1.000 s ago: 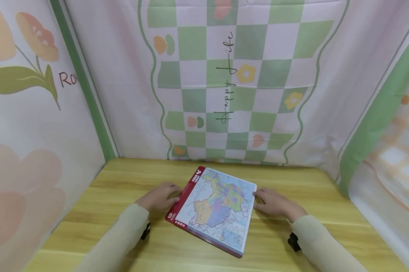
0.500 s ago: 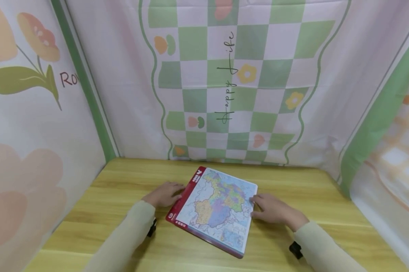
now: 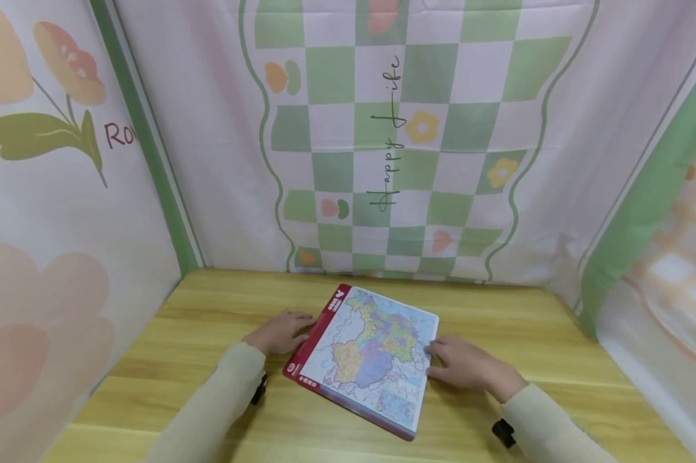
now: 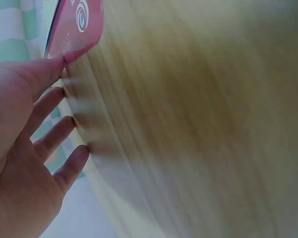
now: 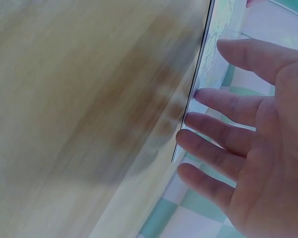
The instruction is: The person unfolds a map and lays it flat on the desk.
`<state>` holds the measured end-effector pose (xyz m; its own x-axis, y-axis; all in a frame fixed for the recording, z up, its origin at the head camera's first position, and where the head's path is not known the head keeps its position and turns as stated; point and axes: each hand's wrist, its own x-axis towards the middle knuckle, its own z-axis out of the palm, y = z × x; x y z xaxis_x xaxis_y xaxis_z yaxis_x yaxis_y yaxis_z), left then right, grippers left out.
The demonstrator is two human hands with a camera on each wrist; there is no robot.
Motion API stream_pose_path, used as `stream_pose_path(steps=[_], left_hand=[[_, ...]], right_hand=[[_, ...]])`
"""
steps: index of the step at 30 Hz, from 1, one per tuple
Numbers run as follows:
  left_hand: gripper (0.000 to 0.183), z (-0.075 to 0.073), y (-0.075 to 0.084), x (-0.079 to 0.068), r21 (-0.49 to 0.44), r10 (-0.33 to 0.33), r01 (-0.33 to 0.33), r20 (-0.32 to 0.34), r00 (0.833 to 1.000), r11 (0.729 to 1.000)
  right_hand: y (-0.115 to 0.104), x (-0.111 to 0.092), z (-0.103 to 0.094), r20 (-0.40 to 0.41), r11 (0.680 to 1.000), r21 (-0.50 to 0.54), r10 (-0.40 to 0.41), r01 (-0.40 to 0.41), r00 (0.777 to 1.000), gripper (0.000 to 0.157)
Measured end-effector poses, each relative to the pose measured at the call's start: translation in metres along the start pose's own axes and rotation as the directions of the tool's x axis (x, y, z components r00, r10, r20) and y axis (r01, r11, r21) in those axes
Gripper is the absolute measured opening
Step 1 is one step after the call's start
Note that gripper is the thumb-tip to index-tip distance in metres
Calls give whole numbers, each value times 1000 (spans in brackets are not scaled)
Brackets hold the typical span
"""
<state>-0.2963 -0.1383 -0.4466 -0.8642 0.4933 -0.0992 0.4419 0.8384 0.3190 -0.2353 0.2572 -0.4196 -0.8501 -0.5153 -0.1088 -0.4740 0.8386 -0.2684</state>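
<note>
A flat map board with a red strip along its left side lies askew on the wooden table. It carries a many-coloured map. My left hand is at the red edge, its thumb touching the board near a corner. In the left wrist view the left fingers are spread and reach down to the tabletop. At the opposite edge, my right hand has its fingertips on the board's margin. The right wrist view shows the right fingers apart and nearly straight, the thumb raised above the map face.
Behind the table hangs a curtain with green and white checks. A flowered curtain closes the left side, and another, green-edged curtain the right. A black wrist strap shows at the right sleeve.
The right hand has shifted from the board's right edge slightly toward me, its fingertips now over the margin. My left hand has moved a little to the right. The board has stayed in place.
</note>
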Motion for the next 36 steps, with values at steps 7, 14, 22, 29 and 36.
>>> stream_pose_path(steps=[7,14,22,29,36], left_hand=[[46,3,-3,2,45,-6,5,16,1000,999],[48,5,-2,-4,91,8,-9,11,1000,996],[49,3,4,-15,110,51,-50,-13,999,993],[50,1,8,-24,131,46,-45,-6,999,990],[54,5,8,-27,154,75,-72,-12,997,985]], right_hand=[[3,1,0,16,1000,24,7,-7,1000,53],[6,6,-1,24,998,60,-18,16,1000,59],[10,13,-2,36,994,106,15,-18,999,61],[9,20,-3,40,995,93,33,-37,999,58],[9,23,-3,38,995,93,36,-40,999,58]])
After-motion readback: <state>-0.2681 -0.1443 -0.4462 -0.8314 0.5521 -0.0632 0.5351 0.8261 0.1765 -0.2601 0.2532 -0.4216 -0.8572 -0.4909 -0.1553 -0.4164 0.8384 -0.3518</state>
